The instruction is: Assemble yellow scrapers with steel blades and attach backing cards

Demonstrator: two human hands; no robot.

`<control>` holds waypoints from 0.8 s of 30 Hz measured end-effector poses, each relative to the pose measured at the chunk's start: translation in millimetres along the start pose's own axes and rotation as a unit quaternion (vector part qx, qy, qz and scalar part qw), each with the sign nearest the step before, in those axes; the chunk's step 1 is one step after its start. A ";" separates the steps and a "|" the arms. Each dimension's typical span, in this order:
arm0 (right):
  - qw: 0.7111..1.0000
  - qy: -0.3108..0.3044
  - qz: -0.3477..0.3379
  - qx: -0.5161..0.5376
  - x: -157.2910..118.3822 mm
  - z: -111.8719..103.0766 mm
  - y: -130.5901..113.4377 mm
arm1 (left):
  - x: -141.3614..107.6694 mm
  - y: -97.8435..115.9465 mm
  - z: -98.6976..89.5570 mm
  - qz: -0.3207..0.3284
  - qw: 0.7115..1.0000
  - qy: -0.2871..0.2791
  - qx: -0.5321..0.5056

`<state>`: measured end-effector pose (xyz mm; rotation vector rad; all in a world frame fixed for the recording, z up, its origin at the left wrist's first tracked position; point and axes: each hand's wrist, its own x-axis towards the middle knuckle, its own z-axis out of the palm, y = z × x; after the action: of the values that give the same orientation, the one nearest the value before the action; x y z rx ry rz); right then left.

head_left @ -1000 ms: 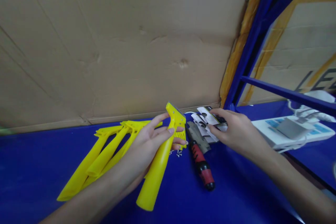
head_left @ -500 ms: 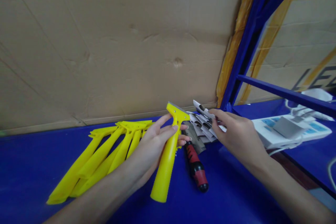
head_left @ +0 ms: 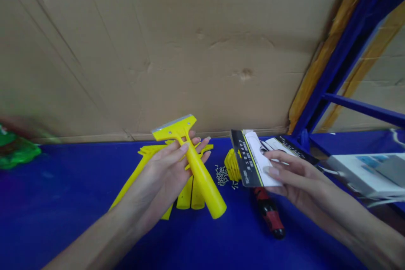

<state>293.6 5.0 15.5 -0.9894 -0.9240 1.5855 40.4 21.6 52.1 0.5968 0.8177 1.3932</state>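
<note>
My left hand (head_left: 166, 166) is closed round the neck of a yellow scraper (head_left: 204, 177). Its wide head with a metal edge points up and left, and the handle slants down to the right. In my right hand (head_left: 295, 175), a black-and-white printed card sleeve (head_left: 249, 158) is pinched between thumb and fingers. More yellow scraper handles (head_left: 185, 196) lie behind and below my left hand, partly covered by it. A red and black screwdriver-like handle (head_left: 270, 215) lies under the card, its far end hidden.
Small screws (head_left: 222, 176) lie in a pile beside a stack of small yellow parts (head_left: 232, 165). A white power strip (head_left: 373, 173) sits at the right beside the blue metal frame (head_left: 344, 55). Cardboard (head_left: 205, 59) stands behind. Green plastic (head_left: 19, 149) lies far left.
The scraper has moved left and turned, its head now leaning left. My right hand has brought the card up from the pile, its printed face now showing. The view has shifted left.
</note>
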 end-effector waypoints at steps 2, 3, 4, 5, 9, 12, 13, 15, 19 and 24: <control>0.999 -0.024 0.029 0.010 -0.4 1.5 3.8 | 0.4 1.6 -10.7 0.006 1.000 0.009 0.004; 0.999 -0.037 0.034 0.011 -0.5 2.2 5.0 | 0.9 2.4 -15.3 0.008 1.000 0.017 0.005; 0.998 -0.049 0.034 0.007 -0.7 2.9 5.9 | 1.5 3.3 -19.2 0.010 1.000 0.025 0.004; 0.998 -0.062 0.032 -0.002 -0.8 3.7 6.5 | 2.2 4.4 -22.3 0.015 0.999 0.030 0.002; 0.994 -0.065 0.003 -0.082 -1.4 7.6 9.1 | 2.9 6.8 -28.2 0.033 0.999 0.022 -0.014; 0.987 -0.067 -0.026 -0.144 -2.9 12.1 13.8 | 0.4 2.3 -26.3 0.029 0.999 0.005 -0.015; 0.985 -0.063 -0.034 -0.155 -3.5 13.9 15.9 | -0.6 -0.6 -24.9 0.022 1.000 0.006 -0.015; 0.982 -0.066 -0.047 -0.168 -4.1 17.8 20.4 | -2.2 -7.9 -21.6 0.007 1.000 0.012 -0.012; 0.980 -0.048 -0.085 -0.172 -1.8 23.7 26.1 | -1.9 -20.5 -18.7 -0.004 1.000 -0.010 0.001; 0.976 0.018 -0.149 -0.158 0.2 23.6 27.4 | -1.0 -26.3 -23.3 -0.008 0.998 -0.021 0.053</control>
<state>262.2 -2.4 -0.8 -1.0362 -1.2635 1.1879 38.0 15.4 17.6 0.6980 0.8638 1.3245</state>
